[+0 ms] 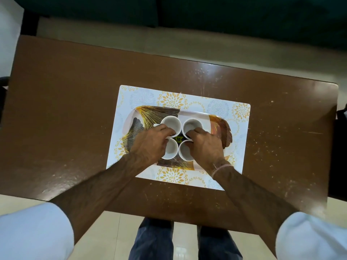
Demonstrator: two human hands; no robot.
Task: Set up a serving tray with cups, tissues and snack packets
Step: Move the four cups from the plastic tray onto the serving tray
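Observation:
Several white cups stand close together on a tray [226, 132] with a gold and black leaf pattern: a far left cup [171, 122], a far right cup [193, 123], a near left cup [171, 150] and a near right cup [185, 153]. A small black and yellow packet [177, 139] shows in the gap between them. My left hand [150, 141] lies over the left cups, fingertips curled at the far left cup's near rim. My right hand [204, 142] mirrors it at the far right cup's near rim. What the fingertips pinch is hidden.
The tray rests on a white placemat [242, 111] with yellow flower prints, in the middle of a scratched brown table [65, 109]. The table's near edge is just above my legs. Tiled floor lies beyond the far edge.

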